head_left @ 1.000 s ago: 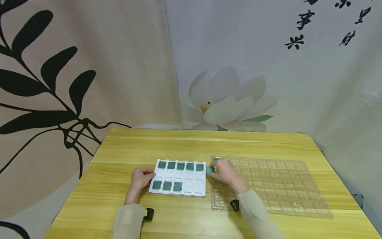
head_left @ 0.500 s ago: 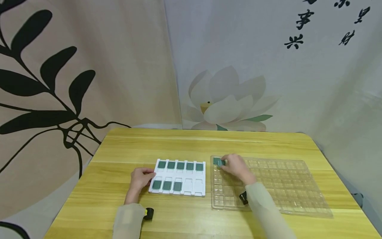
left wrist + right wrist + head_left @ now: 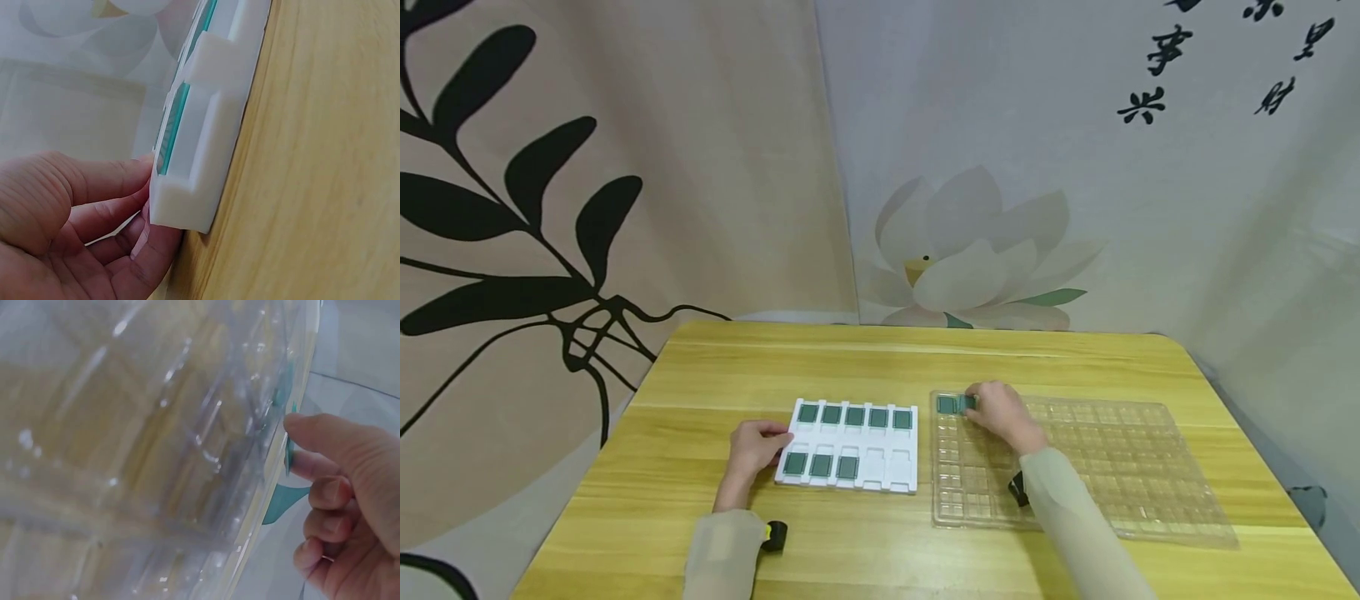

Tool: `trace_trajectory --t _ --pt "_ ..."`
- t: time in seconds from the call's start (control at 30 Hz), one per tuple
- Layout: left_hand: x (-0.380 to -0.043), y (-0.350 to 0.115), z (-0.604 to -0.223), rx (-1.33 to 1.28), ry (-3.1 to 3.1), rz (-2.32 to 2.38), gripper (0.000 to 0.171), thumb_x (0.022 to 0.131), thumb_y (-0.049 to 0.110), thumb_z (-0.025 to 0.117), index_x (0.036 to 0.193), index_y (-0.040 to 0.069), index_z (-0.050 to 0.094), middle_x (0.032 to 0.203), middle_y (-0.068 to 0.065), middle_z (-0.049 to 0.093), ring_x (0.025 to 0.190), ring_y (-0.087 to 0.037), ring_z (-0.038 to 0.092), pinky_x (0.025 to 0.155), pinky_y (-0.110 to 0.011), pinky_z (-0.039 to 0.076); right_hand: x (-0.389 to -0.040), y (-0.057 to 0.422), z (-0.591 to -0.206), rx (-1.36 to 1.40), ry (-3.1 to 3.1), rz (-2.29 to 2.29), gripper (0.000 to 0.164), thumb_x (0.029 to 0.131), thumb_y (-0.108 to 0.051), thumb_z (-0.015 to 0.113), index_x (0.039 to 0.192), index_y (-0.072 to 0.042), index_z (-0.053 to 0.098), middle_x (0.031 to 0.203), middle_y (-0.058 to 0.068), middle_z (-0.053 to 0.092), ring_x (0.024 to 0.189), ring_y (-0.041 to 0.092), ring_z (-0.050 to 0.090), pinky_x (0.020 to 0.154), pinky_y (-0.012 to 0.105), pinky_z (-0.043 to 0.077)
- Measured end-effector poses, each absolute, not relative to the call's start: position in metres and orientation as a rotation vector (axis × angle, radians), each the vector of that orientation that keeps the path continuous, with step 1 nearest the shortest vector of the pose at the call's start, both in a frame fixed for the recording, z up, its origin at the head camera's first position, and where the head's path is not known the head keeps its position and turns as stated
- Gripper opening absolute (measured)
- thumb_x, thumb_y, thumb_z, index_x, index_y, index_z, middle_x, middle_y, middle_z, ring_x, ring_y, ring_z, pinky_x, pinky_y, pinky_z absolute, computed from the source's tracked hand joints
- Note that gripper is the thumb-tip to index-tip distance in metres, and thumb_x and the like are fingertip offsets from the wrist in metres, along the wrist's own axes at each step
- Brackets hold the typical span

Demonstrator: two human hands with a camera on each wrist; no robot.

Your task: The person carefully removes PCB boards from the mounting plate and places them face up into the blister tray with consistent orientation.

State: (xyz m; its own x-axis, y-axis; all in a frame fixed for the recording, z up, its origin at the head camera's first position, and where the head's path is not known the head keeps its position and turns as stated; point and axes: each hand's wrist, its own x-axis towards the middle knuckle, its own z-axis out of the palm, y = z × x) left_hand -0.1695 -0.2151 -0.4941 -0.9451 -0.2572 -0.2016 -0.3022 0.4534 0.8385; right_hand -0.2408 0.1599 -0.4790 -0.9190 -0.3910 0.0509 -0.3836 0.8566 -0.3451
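Note:
My left hand [image 3: 754, 448] grips the left edge of a white foam tray [image 3: 857, 439], thumb on top in the left wrist view and fingers beneath. Dark green square chips [image 3: 853, 416] fill its far row; several sit in its near row, where the two right pockets are bare. My right hand [image 3: 1004, 413] pinches another green chip [image 3: 969, 402] between thumb and finger at the second pocket of a clear plastic tray's [image 3: 1097, 467] far row. Beside it, a green chip [image 3: 947, 404] lies in the far-left corner pocket. In the right wrist view the pinched chip [image 3: 289, 456] is partly hidden.
Both trays lie on a wood-grain table [image 3: 850, 550], a narrow gap between them. A printed curtain [image 3: 737, 167] hangs behind the far edge. Black wrist cameras [image 3: 774, 537] stick out from both sleeves.
The right hand has moved right with a chip, from the gap between the trays to the clear tray's far row. The left hand and white tray have stayed put.

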Motion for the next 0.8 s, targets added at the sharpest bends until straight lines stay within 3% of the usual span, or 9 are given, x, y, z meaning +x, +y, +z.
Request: trace_trajectory --t 0.13,0.37,0.5,0.67,0.8 --pt "-0.1698 -0.2150 -0.4947 -0.506 2.647 1.542 0.019 0.082 0.001 0.067 0.097 -0.011 0.067 0.082 -0.018 0.066 0.063 -0.015 0.062 0.053 -0.027 0.053 -0.2443 0.1627 -0.4820 -0.641 3.000 -0.554 0.025 0.079 -0.012 0.074 0.099 0.002 0.068 0.089 0.012 0.069 0.060 0.013 0.049 0.060 0.030 0.047" --pt "-0.1702 -0.2147 -0.4950 -0.507 2.647 1.545 0.019 0.081 0.001 0.068 0.096 -0.011 0.067 0.081 -0.017 0.066 0.062 -0.014 0.061 0.054 -0.027 0.054 -0.2449 0.1675 -0.4795 -0.749 2.995 -0.597 0.024 0.080 -0.014 0.074 0.095 0.003 0.068 0.080 0.010 0.067 0.052 0.011 0.042 0.053 0.028 0.041" --pt "-0.1707 -0.2145 -0.4951 -0.510 2.642 1.550 0.019 0.081 0.001 0.068 0.096 -0.011 0.067 0.080 -0.017 0.066 0.061 -0.013 0.060 0.053 -0.026 0.053 -0.2456 0.1675 -0.4780 -0.707 2.975 -0.607 0.024 0.080 -0.013 0.073 0.096 0.003 0.068 0.084 0.011 0.068 0.051 0.012 0.042 0.051 0.028 0.040" --pt "-0.1704 -0.2145 -0.4948 -0.512 2.636 1.558 0.019 0.081 0.001 0.068 0.096 -0.011 0.067 0.081 -0.016 0.066 0.061 -0.013 0.060 0.053 -0.026 0.053 -0.2472 0.1664 -0.4783 -0.610 2.958 -0.555 0.027 0.081 -0.013 0.073 0.103 0.001 0.068 0.095 0.013 0.069 0.059 0.013 0.049 0.062 0.035 0.049" --pt "-0.1697 -0.2145 -0.4943 -0.515 2.629 1.559 0.019 0.082 0.001 0.067 0.097 -0.011 0.067 0.082 -0.017 0.066 0.062 -0.014 0.061 0.053 -0.027 0.053 -0.2463 0.1661 -0.4769 -0.582 2.944 -0.562 0.028 0.081 -0.015 0.073 0.105 0.000 0.068 0.096 0.013 0.068 0.058 0.012 0.048 0.064 0.034 0.048"
